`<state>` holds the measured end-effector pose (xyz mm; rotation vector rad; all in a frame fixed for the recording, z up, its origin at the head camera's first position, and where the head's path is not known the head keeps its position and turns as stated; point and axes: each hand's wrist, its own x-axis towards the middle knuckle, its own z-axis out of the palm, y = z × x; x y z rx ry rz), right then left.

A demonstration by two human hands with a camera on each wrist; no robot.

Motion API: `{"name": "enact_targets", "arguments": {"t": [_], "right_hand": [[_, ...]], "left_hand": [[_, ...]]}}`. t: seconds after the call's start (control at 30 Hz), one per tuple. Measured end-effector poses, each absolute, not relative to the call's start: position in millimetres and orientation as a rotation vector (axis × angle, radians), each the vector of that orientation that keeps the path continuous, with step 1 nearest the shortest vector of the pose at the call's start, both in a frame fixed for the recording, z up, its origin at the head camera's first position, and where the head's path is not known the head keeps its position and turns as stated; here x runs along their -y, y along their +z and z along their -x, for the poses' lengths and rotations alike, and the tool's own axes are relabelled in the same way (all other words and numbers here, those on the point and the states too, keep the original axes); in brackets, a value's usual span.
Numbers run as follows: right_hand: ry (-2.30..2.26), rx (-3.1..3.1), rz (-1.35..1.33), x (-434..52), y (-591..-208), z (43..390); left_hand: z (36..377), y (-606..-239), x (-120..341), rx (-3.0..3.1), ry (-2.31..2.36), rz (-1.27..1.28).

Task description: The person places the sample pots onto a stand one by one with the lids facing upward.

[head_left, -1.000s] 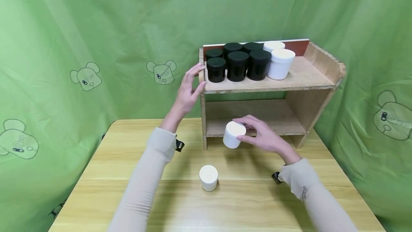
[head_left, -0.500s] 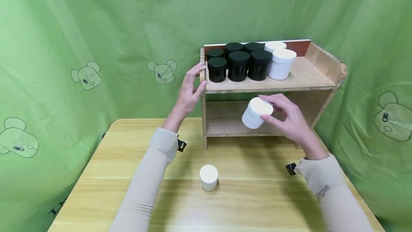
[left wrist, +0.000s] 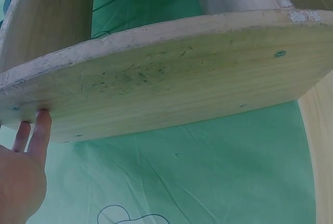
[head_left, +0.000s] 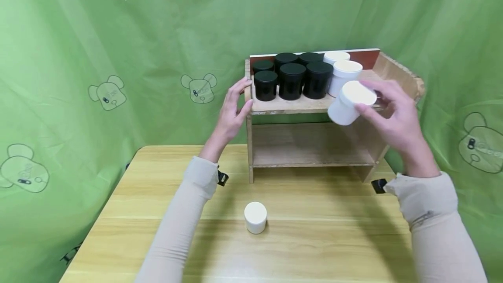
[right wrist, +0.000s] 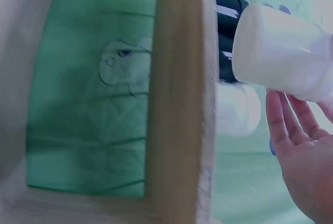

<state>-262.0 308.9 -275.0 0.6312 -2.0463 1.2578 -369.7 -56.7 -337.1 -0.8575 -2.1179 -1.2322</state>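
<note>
My right hand [head_left: 397, 115] pinches a white lidded jar [head_left: 342, 109] near its lid, thumb on one side and fingers on the other. The jar is tilted and overlaps the front edge of the upper shelf [head_left: 387, 88] at its right part. In the right wrist view the held jar [right wrist: 281, 50] lies level with the top board, with a white jar [right wrist: 237, 108] behind it. My left hand [head_left: 232, 110] rests on the shelf unit's left side panel, its extended fingers [left wrist: 40, 135] touching the outer face. Another white jar [head_left: 255, 218] stands upright on the table.
Several black lidded jars [head_left: 291, 83] stand in two rows on the upper shelf, left of two white jars [head_left: 346, 72]. Below is a lower shelf board [head_left: 310, 143]. The wooden table [head_left: 188, 239] stands before a green curtain [head_left: 157, 34].
My right hand has lifted the white jar up and to the right, from in front of the lower shelf to the upper shelf's front edge. My left hand has stayed on the side panel.
</note>
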Motion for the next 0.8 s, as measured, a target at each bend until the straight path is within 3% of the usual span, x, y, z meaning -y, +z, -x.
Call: {"name": "enact_targets", "arguments": {"t": [0.8], "right_hand": [[1.293, 2.168, -0.071, -363.1, -177.1, 310.4]], "left_hand": [[370.0, -336.9, 55.6, 2.087, -1.223, 0.883]]}}
